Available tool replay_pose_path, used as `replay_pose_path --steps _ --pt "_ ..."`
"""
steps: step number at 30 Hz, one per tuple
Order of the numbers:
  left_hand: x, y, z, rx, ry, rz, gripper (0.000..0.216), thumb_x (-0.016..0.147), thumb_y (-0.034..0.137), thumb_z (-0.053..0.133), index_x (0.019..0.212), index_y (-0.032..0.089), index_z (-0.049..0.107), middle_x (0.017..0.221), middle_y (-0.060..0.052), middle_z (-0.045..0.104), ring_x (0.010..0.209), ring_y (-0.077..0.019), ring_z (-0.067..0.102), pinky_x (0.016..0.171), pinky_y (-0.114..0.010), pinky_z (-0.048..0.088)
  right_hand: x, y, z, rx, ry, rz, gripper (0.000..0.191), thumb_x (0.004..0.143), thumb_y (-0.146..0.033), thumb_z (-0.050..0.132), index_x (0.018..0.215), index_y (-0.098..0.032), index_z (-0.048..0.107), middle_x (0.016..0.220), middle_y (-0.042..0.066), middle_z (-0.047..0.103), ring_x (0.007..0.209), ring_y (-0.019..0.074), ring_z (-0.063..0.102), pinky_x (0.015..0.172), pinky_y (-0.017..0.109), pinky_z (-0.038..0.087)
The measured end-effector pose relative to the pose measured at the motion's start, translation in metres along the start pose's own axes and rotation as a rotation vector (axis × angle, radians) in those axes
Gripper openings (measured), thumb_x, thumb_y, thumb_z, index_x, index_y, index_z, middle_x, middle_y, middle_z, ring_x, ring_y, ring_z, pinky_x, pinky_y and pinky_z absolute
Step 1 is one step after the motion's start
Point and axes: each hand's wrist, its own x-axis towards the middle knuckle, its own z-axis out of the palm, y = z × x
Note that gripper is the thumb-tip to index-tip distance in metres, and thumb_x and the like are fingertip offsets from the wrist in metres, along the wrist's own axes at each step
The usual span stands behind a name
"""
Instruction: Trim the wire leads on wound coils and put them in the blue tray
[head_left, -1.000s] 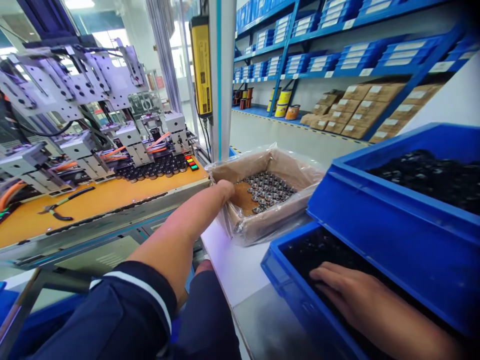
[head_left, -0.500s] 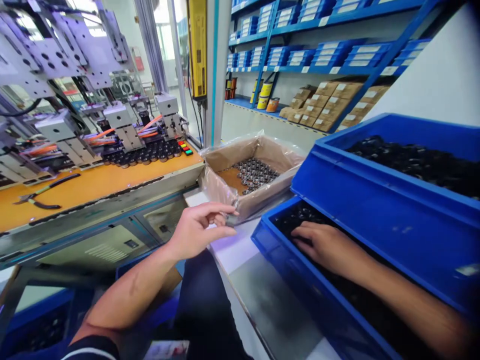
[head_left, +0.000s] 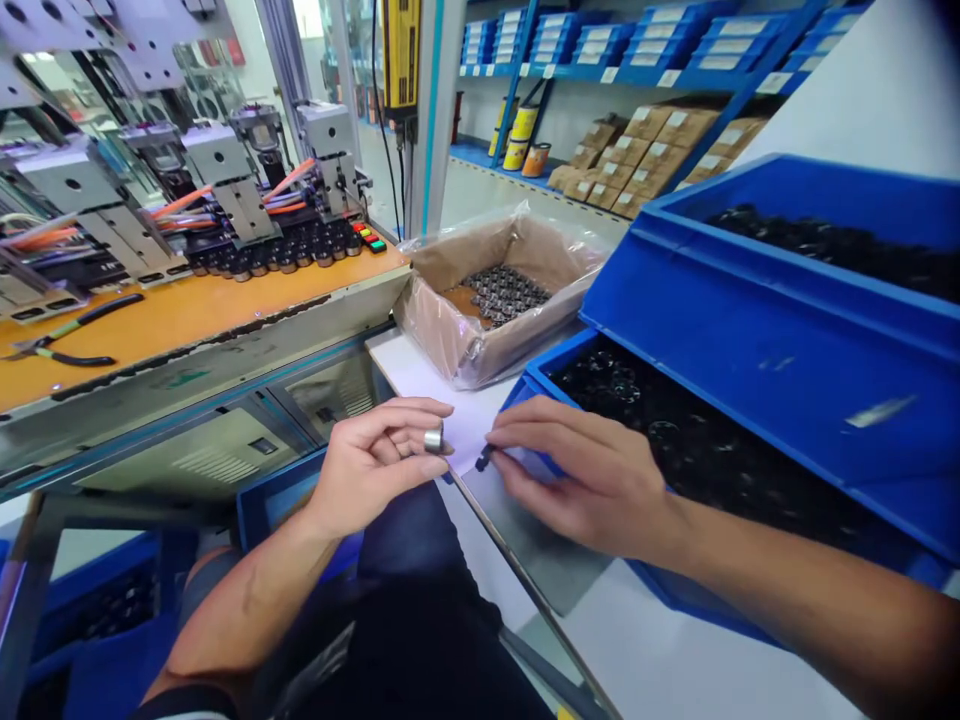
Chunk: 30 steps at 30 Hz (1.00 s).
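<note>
My left hand (head_left: 382, 455) is curled round a small silvery metal cylinder (head_left: 433, 440), which shows between the thumb and the fingers. Facing it across a small gap, my right hand (head_left: 577, 470) pinches a small black part (head_left: 484, 458) between thumb and fingertips. The two pieces are apart. Below and behind my right hand stands a blue bin (head_left: 536, 378) full of small black parts (head_left: 675, 430). Beyond both hands is a carton lined with clear plastic (head_left: 480, 358), with many small metallic and black pieces (head_left: 506, 293) on its floor.
A second blue bin (head_left: 712, 290) of black parts sits higher at the right. On the left, an orange machine bench (head_left: 172, 310) carries pliers (head_left: 67, 335), rows of dark round parts (head_left: 277, 250) and metal fixtures (head_left: 232, 185). A white table edge (head_left: 517, 565) runs below my hands.
My right hand has come out of the blue bin with a black part and moved left towards my left hand. My left hand still holds the metal cylinder. The view has tilted down.
</note>
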Motion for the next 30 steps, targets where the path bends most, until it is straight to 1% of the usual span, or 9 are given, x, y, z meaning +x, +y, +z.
replay_pose_path --steps 2,6,9,13,15,17,21,26,30 --pt "-0.003 -0.002 0.002 0.039 0.01 0.037 0.016 0.069 0.012 0.083 0.083 0.017 0.077 0.101 -0.01 0.075 0.08 -0.0155 0.073 0.072 -0.025 0.06 -0.006 -0.004 0.003 0.013 -0.002 -0.004 0.016 0.087 -0.008 0.062 0.099 -0.018 0.06 0.087 0.005 0.07 0.079 0.0122 0.069 0.068 0.021 0.058" --pt "-0.006 -0.008 0.008 0.082 0.016 0.09 0.041 0.06 0.006 0.087 0.098 0.02 0.077 0.1 -0.008 0.075 0.087 -0.0157 0.073 0.078 -0.023 0.061 -0.013 0.0 0.002 0.062 0.009 0.024 0.014 0.086 -0.007 0.063 0.097 -0.016 0.06 0.085 0.006 0.069 0.079 0.0123 0.069 0.07 0.02 0.058" --pt "-0.007 -0.01 0.012 0.082 -0.008 0.083 0.039 0.061 0.004 0.086 0.096 0.021 0.078 0.1 -0.007 0.076 0.092 -0.0163 0.073 0.08 -0.022 0.061 -0.013 0.001 0.002 0.092 0.007 0.019 0.014 0.085 -0.006 0.063 0.096 -0.014 0.06 0.085 0.006 0.068 0.078 0.0116 0.068 0.071 0.02 0.058" --pt "-0.007 -0.01 0.015 0.025 -0.02 0.024 0.034 0.065 0.004 0.084 0.094 0.021 0.078 0.105 -0.007 0.075 0.079 -0.0121 0.073 0.073 -0.021 0.062 -0.012 0.002 0.002 0.124 0.002 0.015 0.014 0.086 -0.006 0.062 0.097 -0.015 0.06 0.086 0.007 0.067 0.082 0.012 0.067 0.073 0.021 0.058" --pt "-0.006 -0.01 0.016 -0.008 -0.026 0.005 0.029 0.065 0.004 0.084 0.089 0.02 0.078 0.106 -0.007 0.075 0.078 -0.0124 0.073 0.073 -0.022 0.062 -0.013 0.002 0.002 0.13 0.001 0.023 0.013 0.087 -0.007 0.062 0.097 -0.015 0.059 0.088 0.007 0.066 0.082 0.0124 0.066 0.073 0.023 0.058" --pt "-0.006 -0.01 0.017 -0.026 -0.017 -0.011 0.028 0.063 0.005 0.085 0.087 0.018 0.077 0.101 -0.007 0.076 0.082 -0.0145 0.074 0.076 -0.024 0.063 -0.013 0.002 0.001 0.136 -0.007 0.031 0.013 0.088 -0.008 0.061 0.098 -0.016 0.06 0.089 0.007 0.065 0.083 0.013 0.065 0.072 0.025 0.058" --pt "-0.006 -0.012 0.02 -0.065 -0.002 -0.087 0.043 0.058 0.005 0.088 0.098 0.018 0.076 0.098 -0.007 0.079 0.085 -0.0167 0.075 0.08 -0.026 0.063 -0.014 0.004 0.0 0.176 -0.028 0.049 0.013 0.088 -0.009 0.061 0.099 -0.017 0.06 0.093 0.008 0.062 0.086 0.0137 0.064 0.072 0.027 0.058" --pt "-0.007 -0.013 0.027 -0.163 -0.056 -0.218 0.039 0.061 0.004 0.086 0.097 0.016 0.077 0.084 -0.005 0.08 0.077 -0.0168 0.076 0.074 -0.024 0.064 -0.013 0.004 0.001 0.226 -0.018 0.057 0.013 0.088 -0.009 0.062 0.099 -0.015 0.061 0.093 0.007 0.06 0.087 0.0129 0.062 0.073 0.026 0.057" --pt "-0.006 -0.015 0.03 -0.234 -0.043 -0.238 0.038 0.061 0.002 0.086 0.095 0.018 0.077 0.082 -0.003 0.08 0.073 -0.0143 0.076 0.072 -0.021 0.063 -0.013 0.006 0.002 0.2 -0.027 0.043 0.014 0.089 -0.009 0.06 0.101 -0.016 0.061 0.094 0.007 0.061 0.086 0.0133 0.063 0.071 0.027 0.058"
